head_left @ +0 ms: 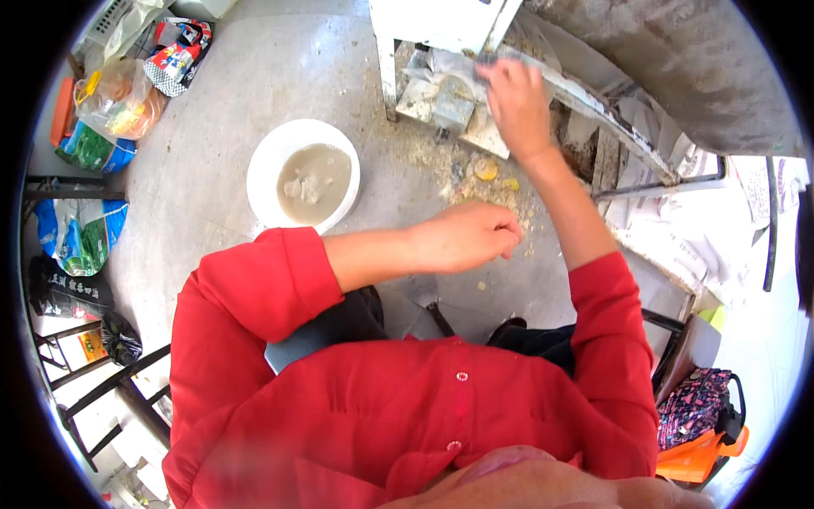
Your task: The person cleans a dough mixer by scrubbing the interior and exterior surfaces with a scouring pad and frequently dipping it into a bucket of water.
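My right hand (pixel 519 106) reaches forward to a dirty white metal frame (pixel 383 72). Its fingers are closed round a small dark grey thing (pixel 485 66), too blurred to name. Bent across in front of me, my left hand (pixel 471 237) has its fingers curled, and nothing shows in them. Below both hands, crumbs and yellowish debris (pixel 485 170) lie scattered on the grey floor. Inside the frame's base is a stained pale plate with a grey metal block (pixel 453 110). A flat scraper (pixel 426 295) with a black handle lies on the floor close to my legs.
To the left stands a white bucket (pixel 254 182) of murky water with a pale rag (pixel 303 188) in it. Bags and packets (pixel 119 97) line the left side by a black metal rack (pixel 76 193). A rusty white rail (pixel 593 110) and white sacks (pixel 678 237) border the right.
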`<state>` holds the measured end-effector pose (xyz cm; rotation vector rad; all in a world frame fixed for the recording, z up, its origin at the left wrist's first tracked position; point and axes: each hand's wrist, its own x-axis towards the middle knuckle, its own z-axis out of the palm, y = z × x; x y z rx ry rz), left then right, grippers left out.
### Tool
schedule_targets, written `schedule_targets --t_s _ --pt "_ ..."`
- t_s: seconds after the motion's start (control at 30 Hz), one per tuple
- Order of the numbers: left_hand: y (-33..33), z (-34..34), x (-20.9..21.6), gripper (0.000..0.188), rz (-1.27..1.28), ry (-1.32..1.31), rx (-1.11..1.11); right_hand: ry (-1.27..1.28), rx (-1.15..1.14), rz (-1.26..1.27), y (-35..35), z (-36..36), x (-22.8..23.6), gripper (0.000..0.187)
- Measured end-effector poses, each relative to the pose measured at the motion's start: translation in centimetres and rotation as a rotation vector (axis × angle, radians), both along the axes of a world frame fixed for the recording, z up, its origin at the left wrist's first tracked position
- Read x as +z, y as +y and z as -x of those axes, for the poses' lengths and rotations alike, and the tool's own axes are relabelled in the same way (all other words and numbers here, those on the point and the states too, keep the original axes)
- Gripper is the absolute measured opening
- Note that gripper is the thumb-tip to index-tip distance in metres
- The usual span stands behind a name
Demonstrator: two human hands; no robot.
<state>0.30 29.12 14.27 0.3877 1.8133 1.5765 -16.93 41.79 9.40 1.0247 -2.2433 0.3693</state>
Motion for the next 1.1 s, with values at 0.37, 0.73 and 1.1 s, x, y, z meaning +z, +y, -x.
schedule_targets --t_s 0.37,0.73,1.1 --pt "-0.6 0.7 -0.8 0.030 0.014 -0.029 -0.010 0.538 -0.166 0.249 -0.9 2.4 17.2 0.042" --pt "-1.1 1.8 -4.0 0.028 0.009 -0.065 0.071 0.190 0.015 0.203 3.4 0.0 14.9 0.042" --pt "-4.3 3.8 -9.1 0.029 0.204 -0.080 0.148 0.697 -0.284 -0.014 15.9 1.9 25.5 0.044"
